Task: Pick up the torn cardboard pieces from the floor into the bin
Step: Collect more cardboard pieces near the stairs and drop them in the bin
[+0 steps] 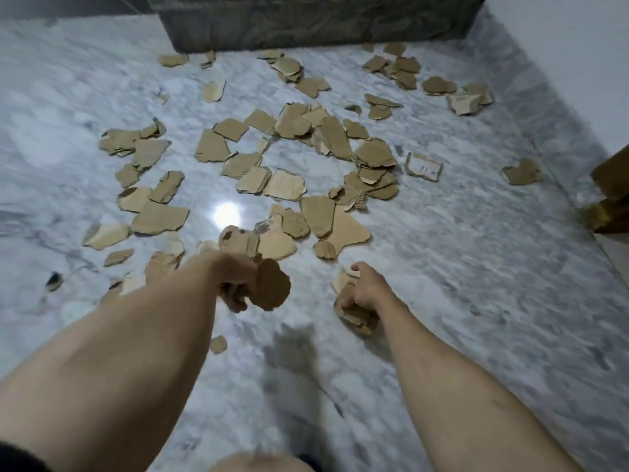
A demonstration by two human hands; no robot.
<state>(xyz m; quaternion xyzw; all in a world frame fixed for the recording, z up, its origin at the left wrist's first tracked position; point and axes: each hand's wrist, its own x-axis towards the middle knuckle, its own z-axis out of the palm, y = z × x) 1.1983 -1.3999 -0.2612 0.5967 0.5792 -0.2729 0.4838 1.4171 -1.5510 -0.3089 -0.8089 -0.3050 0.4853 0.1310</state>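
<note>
Left hand [238,284] grips a round cardboard scrap [272,289] above the floor [476,301]; my right hand [364,287] clutches several scraps [355,316] near the floor's middle.

The marble floor [476,318] is bare on the near right side and near the person's arms. Farther out, torn cardboard pieces [272,158] lie thick. A dark block [320,25] closes off the far end.
</note>
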